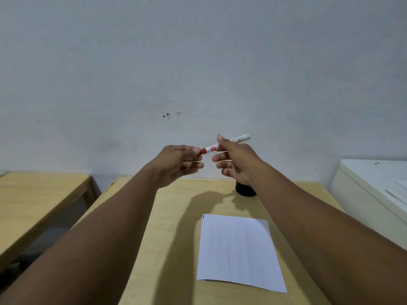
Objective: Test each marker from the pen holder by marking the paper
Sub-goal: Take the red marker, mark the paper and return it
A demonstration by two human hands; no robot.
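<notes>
Marker (226,143) lies level btwn hands: right hand (236,160) grips barrel, left hand (180,162) pinches red cap (203,151); paper (237,249) below.

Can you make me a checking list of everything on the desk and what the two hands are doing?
Surface: wooden desk, bare apart from the job's things.
Job's things: paper lies flat with one tiny mark at its far left corner; black pen holder stands behind it, mostly hidden by the right hand; marker held up in the air.
Clutter: nothing seen.
Hands: right hand holds the marker's white barrel; left hand pinches its red cap.
Cables: nothing seen.
Surroundings: second desk at left, white unit at right, wall behind.
</notes>
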